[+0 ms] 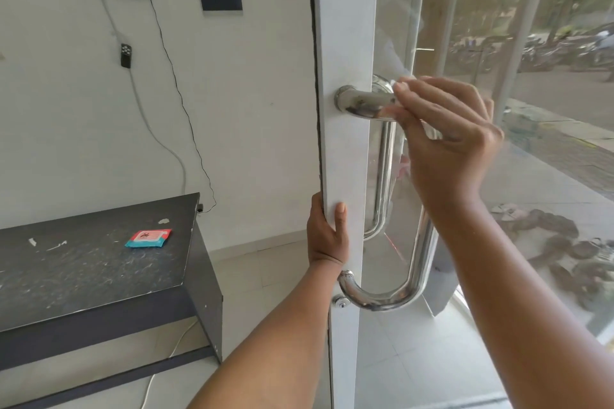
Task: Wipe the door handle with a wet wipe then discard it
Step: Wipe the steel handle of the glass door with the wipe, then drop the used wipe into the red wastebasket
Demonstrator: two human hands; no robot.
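A polished steel D-shaped door handle (pixel 365 101) is fixed to the white frame of a glass door (pixel 345 159). My right hand (pixel 448 136) is closed around the handle's upper bend and presses a white wet wipe (pixel 403 81) against the metal; only a small edge of the wipe shows above my fingers. My left hand (pixel 327 236) grips the door's edge below, between the handle's two mounts, thumb on the near face. The handle's lower curve (pixel 382 299) is bare.
A dark counter (pixel 83 269) stands at the left with a red and teal wipes pack (pixel 148 238) on it. A lock cylinder (pixel 341 301) sits under the lower mount. Cables, a router and a plaque hang on the white wall. Tiled floor lies below.
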